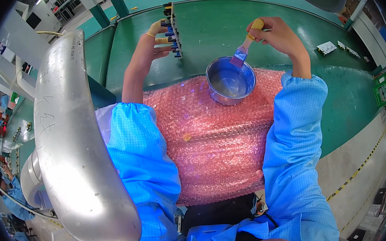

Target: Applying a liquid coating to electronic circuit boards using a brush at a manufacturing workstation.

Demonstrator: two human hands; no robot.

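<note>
Closest to the wearer, pink bubble wrap hides the near edge of the green desk. The metal pot stands on this wrap; in my judgement so yielding a base could let a sleeve's knock tip it, spilling the cloudy contents. Right hand: grip closed around the handle of a brush, bristles down over the pot's far right side; carried wide, they could drip. Left hand: grip pinched on a circuit board, upright, left of and beyond the pot; pressure on its components could bend them or cause a slip. Whether its lower edge touches the desk, I cannot tell. A silver hood crowds the left sleeve; open room runs between board and brush, then out to the desk's far edge.
</note>
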